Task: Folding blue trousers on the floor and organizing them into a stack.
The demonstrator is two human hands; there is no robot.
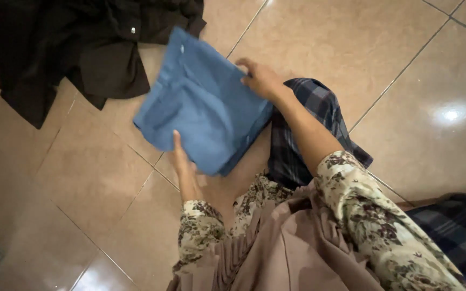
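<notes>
- Holding a folded blue cloth [200, 105] between both hands, the person keeps it just above the tan tiled floor [351, 48], in front of the lap.
- The left hand [182, 161] is at the cloth's near edge; its thumb lies up along the blue face and the other fingers are hidden beneath, so it grips that edge.
- The right hand [260, 80] is at the cloth's far right edge, fingers curled over the fold and closed on it.
- The cloth is folded into a rough rectangle, tilted, with its stacked layers showing along the lower right edge and a small pale button near its top corner.
- The cloth's top corner overlaps the edge of a crumpled dark garment [76, 48], which lies on the tiles at the upper left, with a small light button on it.
- A dark plaid cloth [311, 116] lies under the right forearm, just beside the blue cloth's right edge.
- Both arms wear floral sleeves [373, 215], and a pleated mauve fabric [292, 248] hangs between them.
- Another patch of plaid [459, 226] shows at the lower right.
</notes>
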